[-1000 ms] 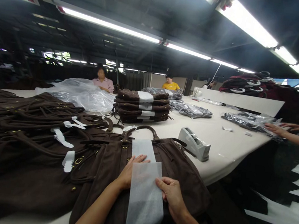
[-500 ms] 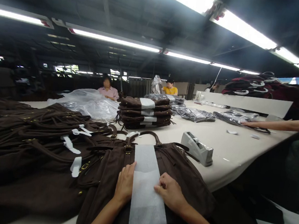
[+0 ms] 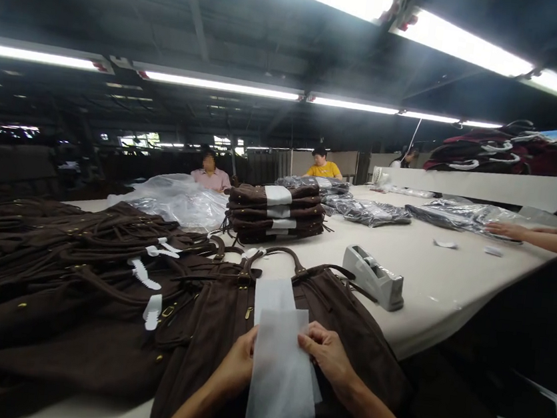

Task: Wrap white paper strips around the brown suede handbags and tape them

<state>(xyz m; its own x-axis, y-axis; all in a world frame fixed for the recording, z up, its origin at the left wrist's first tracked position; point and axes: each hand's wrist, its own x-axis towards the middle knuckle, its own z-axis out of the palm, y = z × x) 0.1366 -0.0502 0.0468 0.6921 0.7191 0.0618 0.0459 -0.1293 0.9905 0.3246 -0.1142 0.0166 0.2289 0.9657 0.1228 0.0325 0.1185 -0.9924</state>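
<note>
A dark brown bag (image 3: 354, 338) lies in front of me, its handle toward the far side. Down its middle runs a white strip (image 3: 273, 292). Over the strip's near part, a white sheet (image 3: 282, 377) is raised between my hands. My left hand (image 3: 240, 359) is closed on the sheet's left edge, its fingertips partly hidden behind it. The right edge is pinched by my right hand (image 3: 326, 352), thumb on top. A grey tape dispenser (image 3: 374, 277) stands beyond the bag to the right.
Brown bags (image 3: 69, 319) with white tags are heaped at left. Ahead is a stack of folded brown bags (image 3: 275, 215) with white bands, beside clear plastic (image 3: 174, 197). Plastic-wrapped items (image 3: 463, 215) lie under another person's hand (image 3: 507, 230) at right. Two people are behind the table.
The near part of the white material has lifted off the bag, both hands now gripping its edges. At right, the other person's hand has shifted along the plastic-wrapped item.
</note>
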